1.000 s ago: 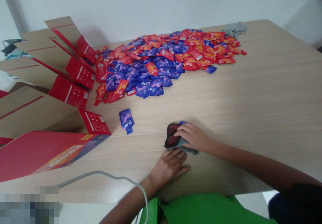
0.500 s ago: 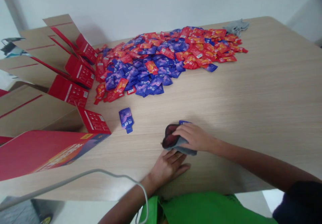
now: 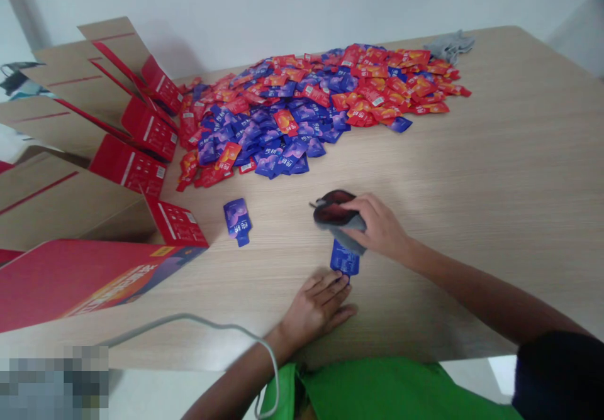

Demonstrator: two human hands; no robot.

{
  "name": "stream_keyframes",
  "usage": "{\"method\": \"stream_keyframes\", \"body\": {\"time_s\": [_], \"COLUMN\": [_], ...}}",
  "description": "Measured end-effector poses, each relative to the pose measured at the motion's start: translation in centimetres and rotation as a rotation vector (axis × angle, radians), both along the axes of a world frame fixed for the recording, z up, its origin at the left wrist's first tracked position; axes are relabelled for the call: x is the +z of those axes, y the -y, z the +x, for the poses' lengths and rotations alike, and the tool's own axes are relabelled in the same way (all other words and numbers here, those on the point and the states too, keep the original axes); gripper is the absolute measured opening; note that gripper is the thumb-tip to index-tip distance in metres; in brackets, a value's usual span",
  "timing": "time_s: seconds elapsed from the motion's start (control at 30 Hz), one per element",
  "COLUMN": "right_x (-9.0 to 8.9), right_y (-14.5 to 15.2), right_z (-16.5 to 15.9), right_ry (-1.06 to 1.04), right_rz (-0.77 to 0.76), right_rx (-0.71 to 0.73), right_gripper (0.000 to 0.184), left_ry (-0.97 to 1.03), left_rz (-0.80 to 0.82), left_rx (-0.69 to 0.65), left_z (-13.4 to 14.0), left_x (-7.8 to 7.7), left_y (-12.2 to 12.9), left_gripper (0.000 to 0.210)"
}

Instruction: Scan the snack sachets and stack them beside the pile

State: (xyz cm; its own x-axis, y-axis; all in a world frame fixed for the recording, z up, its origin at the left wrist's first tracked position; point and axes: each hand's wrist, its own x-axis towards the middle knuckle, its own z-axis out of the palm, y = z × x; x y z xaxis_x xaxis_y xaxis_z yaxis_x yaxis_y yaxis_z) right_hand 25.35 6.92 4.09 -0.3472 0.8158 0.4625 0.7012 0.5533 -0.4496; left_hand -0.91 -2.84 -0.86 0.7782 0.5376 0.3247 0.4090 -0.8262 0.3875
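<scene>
A blue sachet (image 3: 344,258) lies flat on the table in front of me, its narrow end pointing towards me. On that narrow end rest the fingertips of my left hand (image 3: 321,300), which lies flat with its fingers out. My right hand (image 3: 380,228) is closed on a grey cloth (image 3: 352,234), bunched like a pouch with a dark reddish hollow. The cloth covers the sachet's far edge; whether it presses on it I cannot tell. Further left, a second blue sachet (image 3: 236,220) lies alone, printed side up.
A wide heap of red and blue sachets (image 3: 302,112) spreads along the back. Open red cartons (image 3: 104,281) stand in a row at the left. Another grey cloth (image 3: 450,46) lies at the far right. A grey cable (image 3: 207,323) crosses the front left.
My right hand has moved the cloth away from me, uncovering most of the sachet beneath. My left hand has stayed nearly in place. The view has shifted slightly.
</scene>
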Motion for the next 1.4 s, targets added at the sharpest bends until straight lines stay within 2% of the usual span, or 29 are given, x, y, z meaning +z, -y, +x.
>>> {"method": "stream_keyframes", "body": {"time_s": [0.07,0.13,0.2,0.27,0.33,0.4,0.5,0.57,0.63,0.7,0.73,0.83,0.9,1.0,1.1,1.2,1.3,1.4], "right_x": [-1.1,-2.7,-4.2,-4.8,-4.5,-3.3,-1.0,-0.1,-0.2,-1.3,-2.0,-4.2,-4.9,-4.7,-3.3,-1.4,-0.1,-0.9], "right_y": [3.0,4.7,4.3,2.2,-0.7,-3.3,-4.6,-3.1,-0.3,2.6,3.6,4.3,2.8,-0.7,-3.9,-5.0,-2.5,2.1], "right_z": [-1.5,-2.3,-2.2,-1.3,0.0,1.0,1.1,0.1,-1.4,-2.8,-3.2,-3.2,-2.4,-0.7,0.7,1.0,-0.4,-2.6], "right_ry": [0.068,0.147,0.182,0.199,0.233,0.276,0.224,0.121,0.083,0.167,0.213,0.223,0.221,0.251,0.311,0.255,0.093,0.138], "right_rz": [-0.057,-0.098,-0.107,-0.089,-0.061,-0.034,0.063,0.128,0.124,0.049,0.02,-0.024,-0.031,-0.008,0.017,0.093,0.133,0.032], "right_rx": [0.211,0.287,0.25,0.173,0.102,0.048,-0.073,-0.084,0.036,0.206,0.24,0.212,0.166,0.1,0.018,-0.08,-0.081,0.152], "right_gripper": [0.039,0.036,0.037,0.039,0.04,0.039,0.037,0.037,0.039,0.037,0.034,0.038,0.044,0.044,0.041,0.039,0.037,0.037], "left_ry": [-0.003,-0.005,0.002,0.007,0.008,0.01,0.014,0.011,0.009,0.017,0.02,0.016,0.001,-0.016,-0.014,-0.006,0.008,0.006], "left_rz": [-0.014,-0.014,0.014,0.042,0.056,0.066,0.071,0.062,0.042,0.016,0.005,0.01,0.028,0.037,0.046,0.053,0.058,0.04], "left_rx": [-0.002,-0.008,-0.003,0.007,0.017,0.02,0.023,0.02,0.018,0.019,0.018,0.017,0.018,0.026,0.032,0.033,0.034,0.041], "left_z": [0.0,0.1,0.1,0.2,0.2,0.2,0.1,0.1,0.1,0.2,0.3,0.4,0.4,0.3,0.2,0.2,0.3,0.4], "left_x": [-0.1,-0.1,0.0,0.1,0.2,0.3,0.2,0.2,0.1,0.2,0.2,0.4,0.5,0.6,0.4,0.3,0.2,0.3], "left_y": [0.0,0.0,0.0,0.0,0.0,0.0,0.0,0.0,0.0,0.0,-0.1,-0.2,-0.2,-0.2,0.0,0.1,0.1,0.0], "left_gripper": [0.037,0.035,0.036,0.038,0.038,0.038,0.037,0.038,0.037,0.034,0.033,0.034,0.038,0.04,0.038,0.037,0.037,0.034]}}
